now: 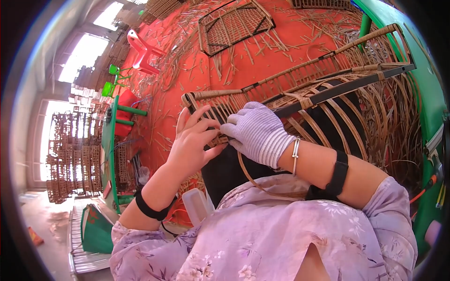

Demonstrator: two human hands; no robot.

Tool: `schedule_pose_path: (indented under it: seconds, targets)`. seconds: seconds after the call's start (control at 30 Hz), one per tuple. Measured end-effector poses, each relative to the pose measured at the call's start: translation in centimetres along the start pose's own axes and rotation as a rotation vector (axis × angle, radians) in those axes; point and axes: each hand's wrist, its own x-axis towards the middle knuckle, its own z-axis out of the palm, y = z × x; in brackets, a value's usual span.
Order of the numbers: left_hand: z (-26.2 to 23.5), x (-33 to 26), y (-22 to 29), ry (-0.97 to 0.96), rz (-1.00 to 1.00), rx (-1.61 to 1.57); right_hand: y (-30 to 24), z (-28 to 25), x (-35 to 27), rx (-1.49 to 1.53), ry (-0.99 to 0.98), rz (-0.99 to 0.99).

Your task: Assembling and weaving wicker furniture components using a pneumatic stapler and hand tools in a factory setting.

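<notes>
A long woven rattan frame (281,84) with a dark metal bar (347,90) lies slantwise over my lap. My bare left hand (193,138) closes around its near left corner, thumb and fingers bent at the edge. Beside it, my right hand (259,133) wears a pale lilac knitted glove, its fingertips pinched together at the same corner. A loose rattan strip (248,175) curves down from below the gloved fingers toward my lap. The exact spot between the fingertips is mostly hidden.
Another rattan panel (236,29) lies on the red floor (197,70) among scattered cane strips. A red plastic chair (143,54) stands at the far left. Green tables edge both sides, the left table (108,150) close by. Stacked woven pieces (75,154) stand by the windows.
</notes>
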Motion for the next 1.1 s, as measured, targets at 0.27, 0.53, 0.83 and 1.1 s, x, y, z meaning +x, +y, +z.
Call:
schedule_pose_path:
  seconds: [0.27, 0.53, 0.83, 1.1]
  targets:
    - [0.3, -0.1, -1.7, -0.002, 0.123, -0.092, -4.2, -5.6, -1.5, 0.512, -0.034, -0.202]
    - [-0.3, 0.5, -2.8, 0.020, 0.194, -0.253, -0.4, -1.2, -5.1, 0.621, -0.636, 0.356]
    - [0.5, 0.5, -3.5, 0.110, 0.264, -0.309, -1.5, 1.4, -4.0, 1.530, -0.212, 0.643]
    - [2.1, -0.3, -4.0, 0.241, 0.317, -0.307, -3.5, 1.6, -2.2, 0.990, -0.362, 0.840]
